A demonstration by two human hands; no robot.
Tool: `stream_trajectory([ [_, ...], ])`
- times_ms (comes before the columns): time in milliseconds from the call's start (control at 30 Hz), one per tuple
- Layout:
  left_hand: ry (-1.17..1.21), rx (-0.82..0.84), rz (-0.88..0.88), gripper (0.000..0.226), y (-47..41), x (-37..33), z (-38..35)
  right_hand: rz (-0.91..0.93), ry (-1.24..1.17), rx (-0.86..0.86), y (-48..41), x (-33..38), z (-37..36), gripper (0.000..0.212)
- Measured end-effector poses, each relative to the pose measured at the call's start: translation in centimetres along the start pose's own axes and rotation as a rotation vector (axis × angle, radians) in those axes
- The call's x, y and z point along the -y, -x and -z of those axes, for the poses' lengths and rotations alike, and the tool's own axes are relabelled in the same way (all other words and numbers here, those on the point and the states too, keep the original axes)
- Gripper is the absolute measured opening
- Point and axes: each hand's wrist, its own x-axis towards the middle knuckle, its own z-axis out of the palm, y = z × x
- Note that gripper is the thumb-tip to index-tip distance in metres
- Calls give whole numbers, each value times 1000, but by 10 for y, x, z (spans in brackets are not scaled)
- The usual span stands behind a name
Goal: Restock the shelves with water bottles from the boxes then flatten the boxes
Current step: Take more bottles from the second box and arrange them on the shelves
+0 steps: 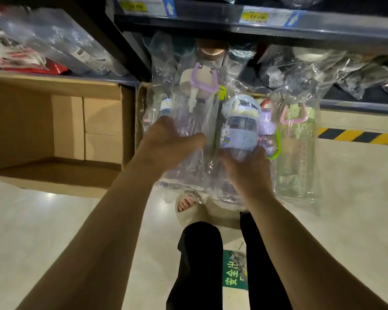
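Observation:
Both of my hands hold a bundle of plastic-wrapped water bottles over a small cardboard box (141,108). My left hand (168,142) grips a clear bottle with a purple handle (202,86). My right hand (246,168) grips a lilac bottle with a pale blue lid (239,128). A small purple bottle (266,128) and a green bottle with a pink handle (297,148) hang at the right of the bundle. The dark shelf (255,27) lies just above and beyond, with wrapped bottles (305,68) lying on the level below it.
A large open cardboard box (54,126) lies on its side at the left, its inside bare. Wrapped goods (54,41) fill the left shelf. Black-and-yellow tape (356,137) marks the floor at the right. My legs and a sandalled foot (186,204) stand below the bundle.

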Motion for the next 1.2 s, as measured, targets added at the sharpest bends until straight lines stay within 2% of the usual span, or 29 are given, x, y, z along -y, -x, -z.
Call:
stream_trajectory([
  [67, 86, 34, 4, 45, 3, 6, 8, 17, -24, 3, 1, 0, 6, 63],
  [133, 167, 48, 22, 50, 9, 11, 15, -4, -35, 11, 1, 2, 13, 63],
  [300, 383, 20, 28, 43, 29, 22, 24, 30, -47, 33, 8, 6, 30, 44],
  [400, 505, 24, -3, 36, 44, 28, 27, 92, -69, 62, 18, 13, 41, 52],
  [500, 554, 16, -19, 47, 63, 28, 31, 137, -93, 80, 37, 21, 54, 60],
  [600, 590, 19, -62, 52, 88, 25, 40, 205, -141, 116, 64, 34, 74, 51],
  [700, 618, 9, -138, 58, 126, 16, 60, 243, -259, 153, 104, 52, 99, 47],
  [800, 656, -32, -204, 67, 174, -2, 93, 346, -336, 189, 152, 81, 132, 35],
  [967, 681, -146, -342, 58, 267, -47, 163, 502, -329, 183, 249, 153, 203, 59],
  [1100, 654, -209, -539, 52, 348, -90, 217, 662, -318, 149, 327, 199, 256, 41],
  [1200, 686, -253, -665, 55, 403, -112, 246, 779, -305, 118, 379, 218, 289, 48],
])
